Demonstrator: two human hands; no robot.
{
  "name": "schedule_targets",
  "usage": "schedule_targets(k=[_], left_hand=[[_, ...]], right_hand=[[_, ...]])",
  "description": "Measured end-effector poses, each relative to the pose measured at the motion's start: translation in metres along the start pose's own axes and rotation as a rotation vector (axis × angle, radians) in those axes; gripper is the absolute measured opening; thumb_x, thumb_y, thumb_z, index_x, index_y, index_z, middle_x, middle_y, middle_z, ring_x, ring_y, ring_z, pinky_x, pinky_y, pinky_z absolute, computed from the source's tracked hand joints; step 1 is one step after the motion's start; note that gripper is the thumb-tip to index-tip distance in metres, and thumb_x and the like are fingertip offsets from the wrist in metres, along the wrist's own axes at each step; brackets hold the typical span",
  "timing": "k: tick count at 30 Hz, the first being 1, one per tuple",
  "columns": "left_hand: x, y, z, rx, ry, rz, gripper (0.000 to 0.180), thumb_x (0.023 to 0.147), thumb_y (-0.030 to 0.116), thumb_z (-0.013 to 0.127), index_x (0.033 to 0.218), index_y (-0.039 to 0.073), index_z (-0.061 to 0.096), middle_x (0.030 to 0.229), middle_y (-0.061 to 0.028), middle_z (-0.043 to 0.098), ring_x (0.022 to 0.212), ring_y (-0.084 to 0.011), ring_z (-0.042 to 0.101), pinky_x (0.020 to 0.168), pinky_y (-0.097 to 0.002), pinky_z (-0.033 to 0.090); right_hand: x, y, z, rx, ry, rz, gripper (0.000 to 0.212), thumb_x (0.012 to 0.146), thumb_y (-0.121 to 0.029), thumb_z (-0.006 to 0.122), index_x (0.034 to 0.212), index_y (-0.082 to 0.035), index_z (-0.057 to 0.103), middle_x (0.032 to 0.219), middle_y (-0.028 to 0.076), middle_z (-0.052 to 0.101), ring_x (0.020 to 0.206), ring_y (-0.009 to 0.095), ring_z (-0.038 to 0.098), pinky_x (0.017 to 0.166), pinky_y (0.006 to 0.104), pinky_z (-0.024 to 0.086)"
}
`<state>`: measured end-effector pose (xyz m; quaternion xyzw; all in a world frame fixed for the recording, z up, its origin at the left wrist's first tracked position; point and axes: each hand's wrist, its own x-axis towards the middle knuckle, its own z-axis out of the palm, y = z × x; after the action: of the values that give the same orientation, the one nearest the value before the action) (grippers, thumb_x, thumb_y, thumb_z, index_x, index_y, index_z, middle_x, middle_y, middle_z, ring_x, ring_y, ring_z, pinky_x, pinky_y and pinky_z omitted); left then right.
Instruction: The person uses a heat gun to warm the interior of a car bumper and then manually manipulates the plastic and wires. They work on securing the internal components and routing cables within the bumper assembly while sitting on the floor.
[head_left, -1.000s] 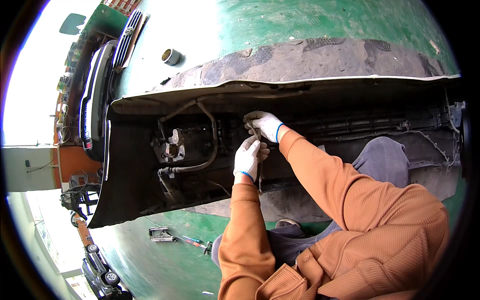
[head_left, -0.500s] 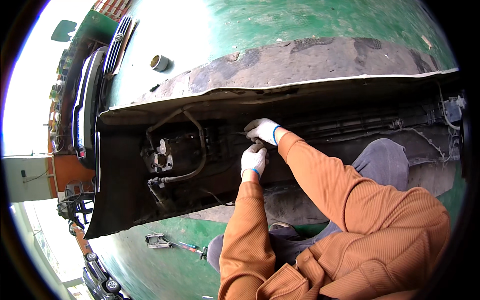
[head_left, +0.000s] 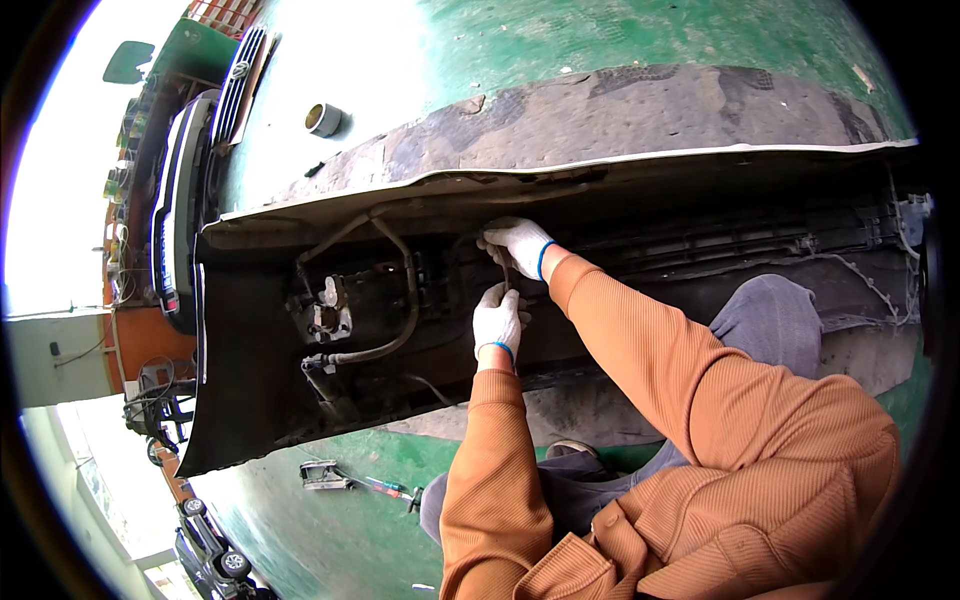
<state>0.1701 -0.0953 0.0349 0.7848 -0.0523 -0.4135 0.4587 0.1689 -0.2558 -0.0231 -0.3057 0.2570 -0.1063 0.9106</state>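
A large dark car bumper [head_left: 240, 370] lies across the floor in front of me, its hollow inner side facing up. Both my hands wear white gloves with blue cuffs and reach into its middle. Between them runs a short thin strand [head_left: 506, 275], apparently a cable. My left hand [head_left: 498, 320] pinches its nearer end. Just beyond, my right hand [head_left: 518, 243] is closed at the far end, with its fingertips partly hidden against the dark plastic. Left of my hands, a thick wiring hose [head_left: 409, 290] loops round a metal-and-black fitting [head_left: 329, 308] inside the bumper.
A grey mat [head_left: 560, 120] lies under the bumper. Beyond it stand a round can [head_left: 322, 120], a grille [head_left: 238, 85] and another bumper [head_left: 175, 210] at the left. Near my left knee lie a small metal part [head_left: 325, 475] and a slim tool [head_left: 388, 488].
My hands have drawn apart: the right has moved farther away, the left slightly left. The thin strand now shows between them. The view has shifted slightly.
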Motion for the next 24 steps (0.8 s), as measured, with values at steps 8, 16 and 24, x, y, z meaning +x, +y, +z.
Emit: schedule_targets(k=[8, 16, 24], left_hand=[[-0.006, 0.016, -0.004, -0.037, 0.119, 0.079, 0.037, 0.103, 0.018, 0.065, 0.135, 0.000, 0.066, 0.094, -0.0074, 0.074, 0.064, -0.0126, 0.062, 0.061, -0.0275, 0.052], [0.005, 0.002, 0.011, 0.076, 0.039, 0.106, 0.038, 0.099, 0.016, 0.068, 0.132, -0.003, 0.068, 0.090, -0.0079, 0.075, 0.062, -0.0131, 0.062, 0.058, -0.0288, 0.051], [0.008, -0.012, 0.013, 0.081, 0.069, 0.126, 0.039, 0.099, 0.016, 0.069, 0.133, -0.003, 0.067, 0.091, -0.0078, 0.075, 0.063, -0.0131, 0.064, 0.059, -0.0302, 0.052]], right_hand=[[0.026, -0.012, 0.011, -0.350, 0.072, 0.037, 0.019, 0.102, -0.013, 0.063, 0.114, 0.001, 0.069, 0.093, 0.010, 0.076, 0.072, 0.018, 0.068, 0.058, 0.0310, 0.052], [0.018, -0.018, 0.007, -1.038, -0.060, -0.084, 0.032, 0.092, -0.016, 0.071, 0.119, 0.001, 0.075, 0.097, 0.016, 0.079, 0.082, 0.022, 0.074, 0.076, 0.0378, 0.059], [0.009, -0.015, 0.017, -1.039, -0.101, -0.110, 0.037, 0.093, -0.010, 0.067, 0.128, 0.003, 0.071, 0.096, 0.015, 0.077, 0.081, 0.020, 0.071, 0.078, 0.0352, 0.057]])
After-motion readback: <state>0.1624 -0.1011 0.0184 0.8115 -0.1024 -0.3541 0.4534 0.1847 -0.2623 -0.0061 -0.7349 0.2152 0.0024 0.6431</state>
